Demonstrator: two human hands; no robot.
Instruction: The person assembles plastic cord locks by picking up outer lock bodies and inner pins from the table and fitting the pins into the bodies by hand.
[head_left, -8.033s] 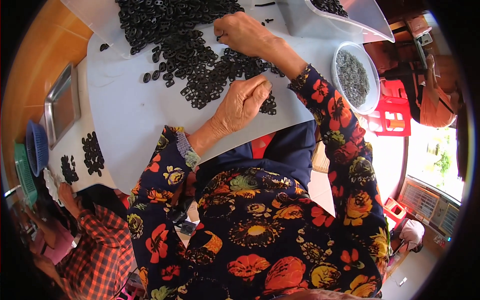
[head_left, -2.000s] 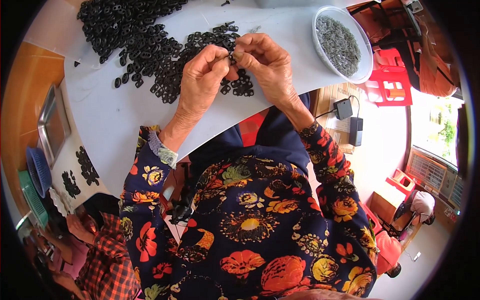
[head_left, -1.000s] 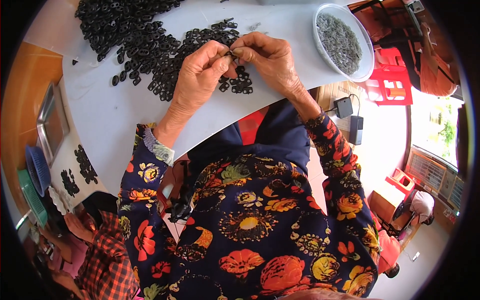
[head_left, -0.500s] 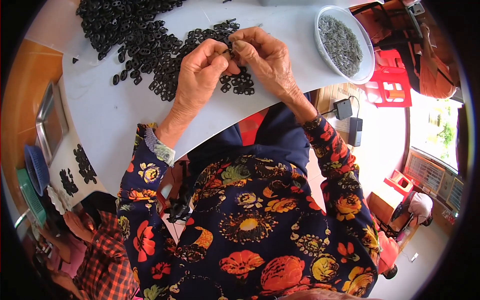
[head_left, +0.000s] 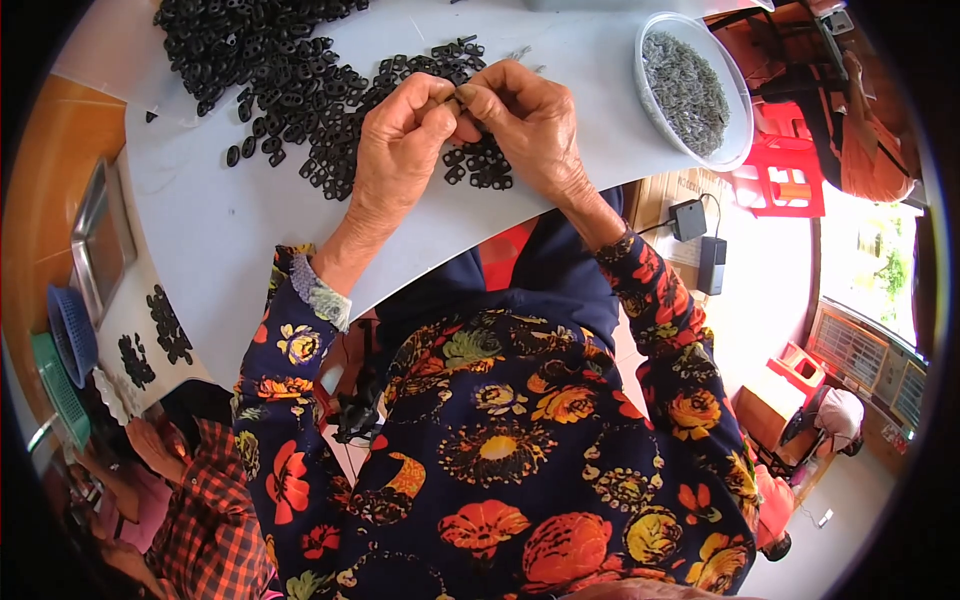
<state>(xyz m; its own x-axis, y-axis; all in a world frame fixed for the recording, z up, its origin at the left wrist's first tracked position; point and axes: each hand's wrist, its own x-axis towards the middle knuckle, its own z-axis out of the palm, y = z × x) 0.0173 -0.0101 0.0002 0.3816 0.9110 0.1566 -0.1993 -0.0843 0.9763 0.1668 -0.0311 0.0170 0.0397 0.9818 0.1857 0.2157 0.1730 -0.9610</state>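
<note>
Above the white table (head_left: 230, 270), my left hand (head_left: 400, 145) and my right hand (head_left: 530, 125) meet fingertip to fingertip. Both are closed in a pinch; whatever sits between the fingers is small and mostly covered by them. A cluster of small black two-holed plastic pieces (head_left: 478, 165) lies under and between my hands. More of these pieces spread away to the left into a big heap (head_left: 250, 60). Just beyond my right fingers lie a few thin greyish bits (head_left: 520, 54).
A clear round tub (head_left: 741, 140) at the far right holds many small silvery-grey pieces (head_left: 685, 95). Red plastic stools (head_left: 785, 185) stand past it. On the left are a metal tray (head_left: 103, 245), blue and green baskets (head_left: 72, 335), and a person in a checked shirt (head_left: 215, 510).
My right hand has shifted slightly inward and its fingertips have closed over the small dark piece that showed between my hands. My left hand stays nearly in place.
</note>
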